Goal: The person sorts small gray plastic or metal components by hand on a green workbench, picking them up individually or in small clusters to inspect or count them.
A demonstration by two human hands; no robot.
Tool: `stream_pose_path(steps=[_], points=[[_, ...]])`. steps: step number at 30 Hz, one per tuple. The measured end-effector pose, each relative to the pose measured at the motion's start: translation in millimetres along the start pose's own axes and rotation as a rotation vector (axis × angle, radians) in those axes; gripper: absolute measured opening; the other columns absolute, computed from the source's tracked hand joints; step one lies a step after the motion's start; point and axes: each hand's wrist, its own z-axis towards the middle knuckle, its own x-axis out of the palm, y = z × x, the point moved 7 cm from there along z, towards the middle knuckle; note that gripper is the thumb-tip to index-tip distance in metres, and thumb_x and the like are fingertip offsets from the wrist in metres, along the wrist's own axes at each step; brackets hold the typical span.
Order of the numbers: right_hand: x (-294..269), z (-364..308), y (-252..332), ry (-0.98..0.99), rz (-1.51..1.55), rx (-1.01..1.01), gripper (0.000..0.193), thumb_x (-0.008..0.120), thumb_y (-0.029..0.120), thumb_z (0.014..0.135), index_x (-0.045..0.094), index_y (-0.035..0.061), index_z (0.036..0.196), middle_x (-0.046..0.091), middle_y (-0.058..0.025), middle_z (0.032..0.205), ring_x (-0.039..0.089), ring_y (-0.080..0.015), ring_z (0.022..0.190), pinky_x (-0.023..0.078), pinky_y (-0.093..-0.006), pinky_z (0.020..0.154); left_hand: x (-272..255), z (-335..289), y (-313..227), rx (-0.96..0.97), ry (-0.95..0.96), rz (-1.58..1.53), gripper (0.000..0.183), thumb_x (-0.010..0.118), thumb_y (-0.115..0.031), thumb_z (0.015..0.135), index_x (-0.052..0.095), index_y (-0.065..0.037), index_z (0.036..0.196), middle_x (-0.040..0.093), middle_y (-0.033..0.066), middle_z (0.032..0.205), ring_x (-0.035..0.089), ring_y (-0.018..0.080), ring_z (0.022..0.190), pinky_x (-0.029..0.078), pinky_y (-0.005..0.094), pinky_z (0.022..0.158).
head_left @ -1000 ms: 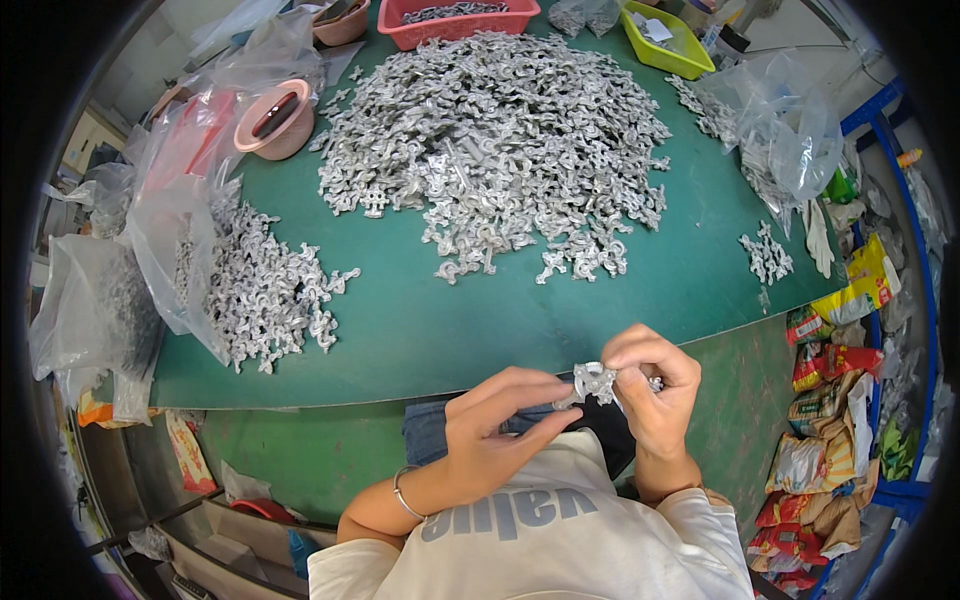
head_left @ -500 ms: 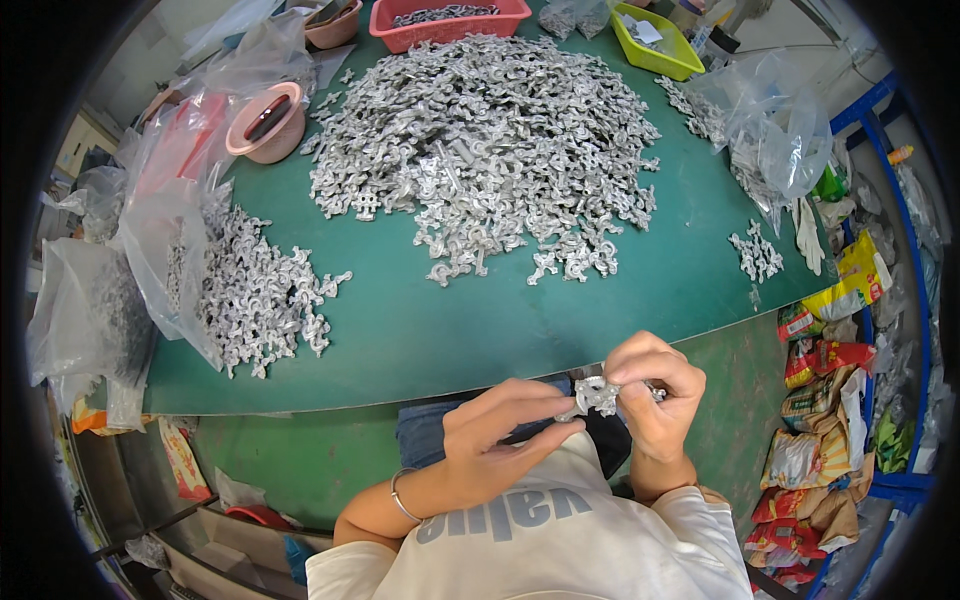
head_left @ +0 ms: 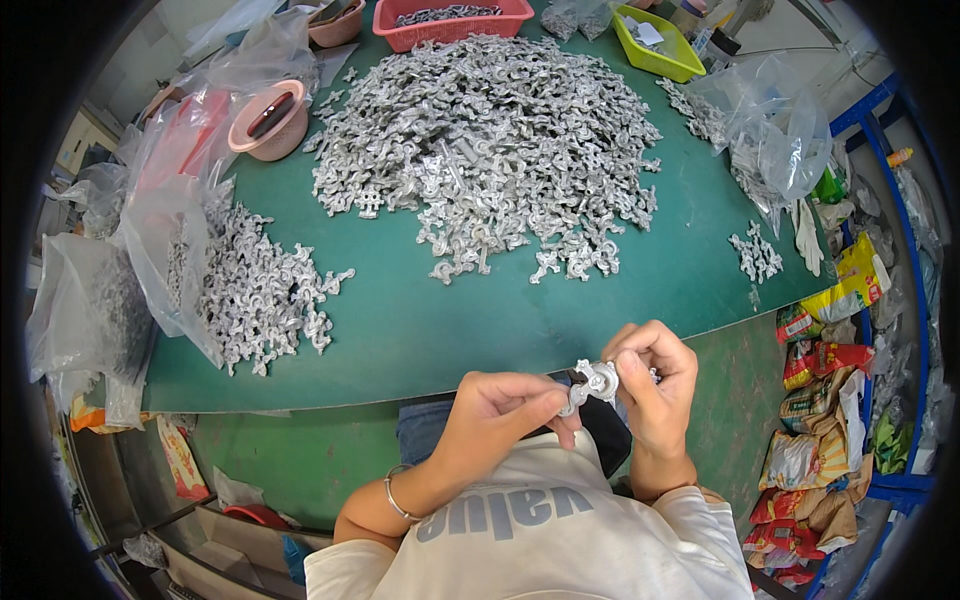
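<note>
Between my two hands, just off the table's near edge, is a small silvery metal casting (head_left: 594, 382) with rounded, curved arms. My left hand (head_left: 505, 415) pinches its left end between thumb and fingers. On the other side, the fingers of my right hand (head_left: 655, 385) close on its right end; a bit of metal also shows past those fingers. Beyond my hands a big heap of similar castings (head_left: 490, 150) covers the middle of the table. A smaller pile (head_left: 262, 295) lies at the left, and a few pieces (head_left: 756, 253) lie near the right edge.
The green table (head_left: 400, 330) ends just beyond my hands. Plastic bags (head_left: 165, 260) line its left side, near a pink bowl (head_left: 270, 140) holding a dark red tool. A red basket (head_left: 450, 30) and a yellow basket (head_left: 660, 50) stand at the back. A blue rack (head_left: 905, 250) is at right.
The casting has been turned between my hands, and its curved side now shows. My left fingers have bent under it; my right hand has risen slightly.
</note>
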Motion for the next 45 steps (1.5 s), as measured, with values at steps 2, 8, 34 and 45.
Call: stream_pose_path(steps=[2,8,34,45], points=[[0,0,-2,-0.009,0.005,0.017,0.01,0.053,0.005,0.083,0.052,-0.0027,0.078,0.055,-0.0047,0.072,0.046,-0.0042,0.059,0.035,-0.0178,0.053,-1,0,1,-0.001,-0.005,-0.019,0.016,0.051,-0.005,0.085,0.059,0.009,0.087,0.061,0.0129,0.078,0.059,0.0169,0.066,0.048,0.0269,0.063],[0,0,-8,-0.014,0.027,0.027,0.012,0.052,0.008,0.084,0.052,-0.0021,0.078,0.053,-0.0007,0.066,0.035,0.0005,0.048,0.024,-0.0159,0.042,-1,-2,1,0.012,-0.002,-0.026,0.016,0.052,-0.005,0.084,0.06,0.008,0.088,0.061,0.0129,0.079,0.059,0.0167,0.066,0.048,0.0267,0.062],[-75,52,-55,-0.366,-1.227,-0.28,0.012,0.063,0.011,0.074,0.062,0.0034,0.083,0.06,-0.0106,0.08,0.058,-0.0296,0.066,0.044,-0.0351,0.058,-134,-38,-27,0.578,-0.771,0.233,0.04,0.048,-0.006,0.086,0.033,0.007,0.121,0.053,0.0159,0.103,0.055,0.0157,0.079,0.048,0.0263,0.069],[-46,20,-43,-0.318,-0.078,0.072,0.016,0.054,0.008,0.084,0.061,-0.0038,0.076,0.053,0.0004,0.057,0.028,0.0018,0.041,0.017,-0.0165,0.038,-41,8,-12,0.342,-0.335,0.354,0.032,0.053,0.009,0.077,0.049,0.006,0.109,0.055,0.0117,0.097,0.056,0.0143,0.082,0.046,0.0261,0.075]])
